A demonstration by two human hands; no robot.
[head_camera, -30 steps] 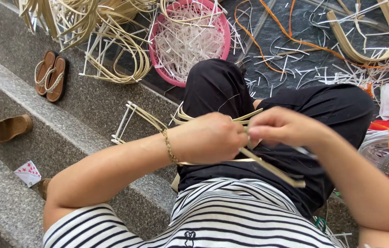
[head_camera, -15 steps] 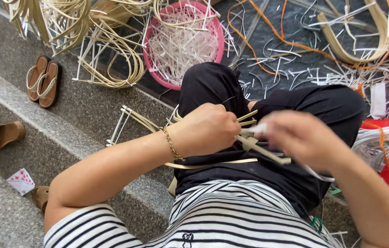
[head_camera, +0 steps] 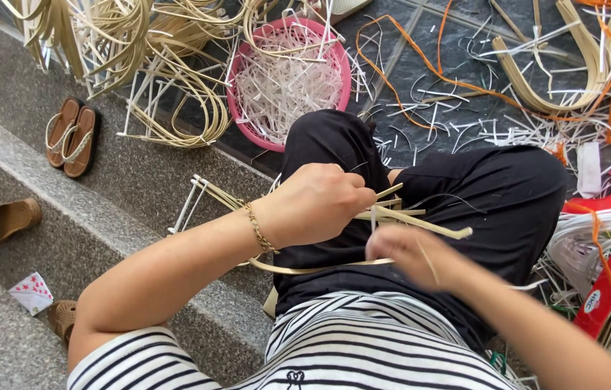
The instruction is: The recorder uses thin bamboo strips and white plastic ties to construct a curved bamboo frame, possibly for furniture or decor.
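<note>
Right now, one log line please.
left hand: grips cane strips | right hand: blurred, at strips | pink basket: beyond knees

Blurred right hand (head_camera: 406, 256), fingers indistinct

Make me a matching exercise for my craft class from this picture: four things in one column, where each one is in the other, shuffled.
Things:
1. pink basket
2. pair of brown sandals
3. left hand
4. orange strip

Places:
a. gripping pale cane strips over the lap
b. on the dark tiled floor, upper right
c. on a grey stone step, left
d. beyond the knee, full of white shavings

Pairs: 1-d, 2-c, 3-a, 4-b
</note>
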